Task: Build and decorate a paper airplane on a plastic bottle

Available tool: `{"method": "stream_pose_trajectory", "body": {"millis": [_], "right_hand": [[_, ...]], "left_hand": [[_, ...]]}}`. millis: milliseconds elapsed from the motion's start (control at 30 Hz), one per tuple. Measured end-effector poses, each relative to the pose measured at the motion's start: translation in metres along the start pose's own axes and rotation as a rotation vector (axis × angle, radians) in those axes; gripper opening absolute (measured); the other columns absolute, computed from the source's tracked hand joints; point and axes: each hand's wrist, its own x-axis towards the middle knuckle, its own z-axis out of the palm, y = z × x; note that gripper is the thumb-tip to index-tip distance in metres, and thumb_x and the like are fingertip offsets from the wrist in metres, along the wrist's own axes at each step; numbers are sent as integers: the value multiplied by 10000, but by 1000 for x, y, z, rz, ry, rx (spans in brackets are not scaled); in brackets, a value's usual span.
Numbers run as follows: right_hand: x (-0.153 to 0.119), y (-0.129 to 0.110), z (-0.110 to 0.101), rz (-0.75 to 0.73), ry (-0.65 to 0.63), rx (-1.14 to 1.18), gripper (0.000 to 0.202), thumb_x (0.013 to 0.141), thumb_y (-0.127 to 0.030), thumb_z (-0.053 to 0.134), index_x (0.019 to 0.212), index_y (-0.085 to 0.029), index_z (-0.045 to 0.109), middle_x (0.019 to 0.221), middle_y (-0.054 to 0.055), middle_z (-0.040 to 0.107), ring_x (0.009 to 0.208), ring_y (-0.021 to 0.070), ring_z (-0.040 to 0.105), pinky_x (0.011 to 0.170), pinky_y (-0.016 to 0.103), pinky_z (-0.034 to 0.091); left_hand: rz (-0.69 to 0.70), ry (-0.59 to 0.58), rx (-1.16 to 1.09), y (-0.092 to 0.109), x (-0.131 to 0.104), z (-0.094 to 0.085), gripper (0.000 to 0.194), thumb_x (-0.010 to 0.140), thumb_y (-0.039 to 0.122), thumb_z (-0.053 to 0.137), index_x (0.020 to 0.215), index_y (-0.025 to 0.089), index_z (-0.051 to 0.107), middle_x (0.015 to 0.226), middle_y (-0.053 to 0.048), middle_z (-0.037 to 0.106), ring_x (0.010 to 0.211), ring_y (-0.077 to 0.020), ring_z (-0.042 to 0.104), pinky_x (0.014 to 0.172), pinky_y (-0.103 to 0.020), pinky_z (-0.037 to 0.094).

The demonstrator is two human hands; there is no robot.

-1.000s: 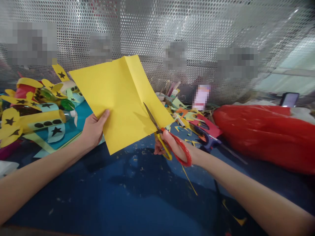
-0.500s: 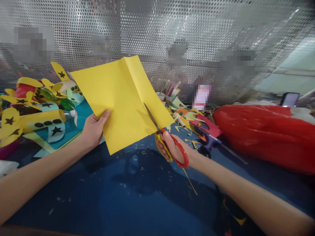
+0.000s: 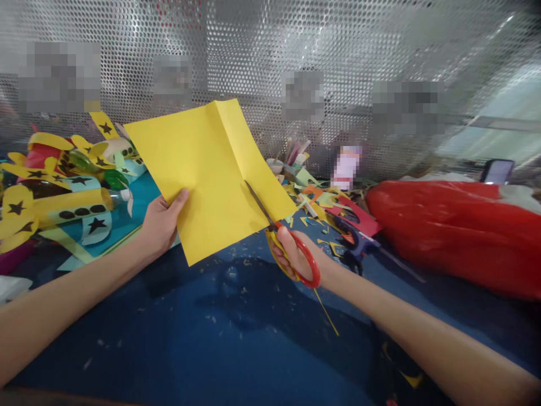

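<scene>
Left fingers (image 3: 181, 198) pinch yellow paper (image 3: 198, 169); right fingers (image 3: 289, 239) wrap scissors (image 3: 274, 226). Below them spreads a scrap-flecked blue table (image 3: 203, 355); beyond, perforated metal (image 3: 249, 45).

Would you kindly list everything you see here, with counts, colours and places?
Paper sheet: one, yellow, in left hand
Scissors: one pair, red and yellow handles, in right hand
Decorated bottles: several, mostly yellow, left
Teal paper: count unclear, teal, under bottles
Paper scraps: many, mixed colours, beyond right hand
Tool, type unclear: one, dark blue, beside scraps
Sticks: several, mixed colours, back centre
Bag: one, red, right
Phone: one, dark-edged, behind bag
Table: one, blue, below
Mesh wall: one, silver, back
Left hand: one, bare, at sheet's left edge
Right hand: one, bare, on scissor handles
</scene>
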Motion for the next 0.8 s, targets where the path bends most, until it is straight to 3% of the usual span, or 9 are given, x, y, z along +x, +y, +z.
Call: {"method": "stream_pose_trajectory", "body": {"millis": [367,533,667,800], "right_hand": [[1,0,-3,-29,25,-59,647,806,-832,321,554,-237,359,435,-45,386,308,84,380,308,237,333],[4,4,-9,-91,-126,-81,713,783,-877,252,605,-212,439,609,58,615,544,164,631,555,305,544],[4,0,-12,-113,-191,-23,737,746,-909,255,669,-209,476,740,82,656,724,216,680,718,375,585],[1,-4,-13,-135,-177,27,747,714,-929,271,688,-217,496,793,90,654,821,256,685,796,425,587]], "left_hand": [[-22,-22,9,-2,3,-2,220,727,343,781,917,254,716,1020,-17,762,1044,-281,697,745,-365,639],[-22,-24,-2,-3,2,-2,242,691,346,820,895,262,720,984,-5,766,970,-272,716,697,-355,636],[-25,-45,14,-3,-1,-1,275,675,376,833,900,262,723,958,-7,766,936,-271,723,656,-351,630],[-7,-65,43,-4,-4,-1,297,671,408,838,907,263,728,959,-18,765,925,-266,724,642,-345,627]]}}
